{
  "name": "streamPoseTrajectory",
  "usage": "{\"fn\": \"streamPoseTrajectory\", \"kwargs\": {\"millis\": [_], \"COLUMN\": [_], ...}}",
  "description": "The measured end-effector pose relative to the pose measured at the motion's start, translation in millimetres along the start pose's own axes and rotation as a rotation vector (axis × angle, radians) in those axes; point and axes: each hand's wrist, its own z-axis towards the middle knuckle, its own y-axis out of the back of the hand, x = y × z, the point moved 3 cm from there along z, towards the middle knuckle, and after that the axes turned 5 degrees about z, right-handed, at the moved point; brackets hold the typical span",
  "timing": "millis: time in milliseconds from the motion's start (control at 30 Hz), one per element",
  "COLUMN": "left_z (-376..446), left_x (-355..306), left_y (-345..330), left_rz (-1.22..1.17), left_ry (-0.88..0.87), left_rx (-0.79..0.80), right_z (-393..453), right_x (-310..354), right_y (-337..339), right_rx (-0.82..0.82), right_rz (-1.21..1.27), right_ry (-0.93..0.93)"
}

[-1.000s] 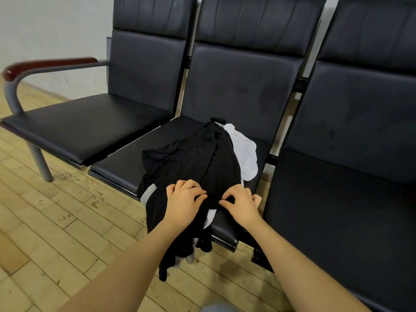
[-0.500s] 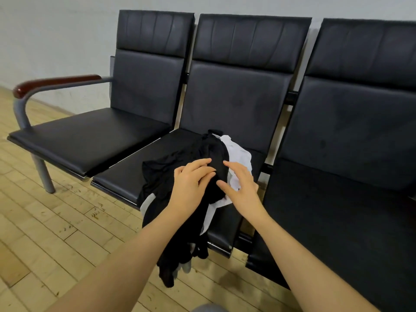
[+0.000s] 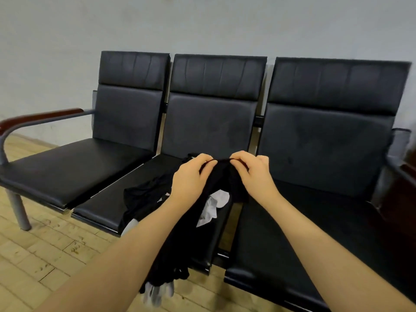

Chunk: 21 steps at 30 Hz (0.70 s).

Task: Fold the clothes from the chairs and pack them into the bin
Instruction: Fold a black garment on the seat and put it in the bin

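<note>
I am pinching the top edge of a black garment [image 3: 221, 176] with my left hand [image 3: 190, 179] and right hand [image 3: 252, 174], fingers curled tight on the cloth and knuckles nearly touching. It is hanging over the front of the middle chair [image 3: 144, 190] of the black three-seat bench, its lower end dangling towards the wooden floor [image 3: 45, 255], while a white garment [image 3: 212, 207] is lying on that seat beneath it

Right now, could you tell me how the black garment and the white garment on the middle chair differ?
The black garment is pinched at its top edge by the left hand and the right hand and lifted, while the white garment lies crumpled and untouched on the seat. The black garment hangs over the seat's front edge; the white garment shows only partly, beneath it. Both are unfolded, on the middle chair.
</note>
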Motion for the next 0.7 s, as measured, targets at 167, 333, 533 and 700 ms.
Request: {"fn": "streamPoseTrajectory", "kwargs": {"millis": [167,333,533,700], "left_z": [11.4,-20.0,-75.4,-113.5], "left_x": [-57.3,-99.0,-127.2,-130.7], "left_y": [-24.8,-72.1,-127.4,-155.0], "left_rz": [-0.096,-0.194,-0.288,-0.307], "left_ry": [-0.139,-0.147,-0.085,-0.055], "left_rx": [0.084,0.245,0.383,0.494], "right_z": [-16.5,-62.2,-137.7,-183.9], "right_x": [-6.9,-26.9,-62.3,-81.0], "right_y": [73.3,138.9,180.4,203.2], "right_rx": [-0.108,-0.164,-0.154,-0.228], "right_rz": [0.074,-0.021,-0.094,-0.177], "right_ry": [-0.011,-0.11,-0.296,-0.428]}}
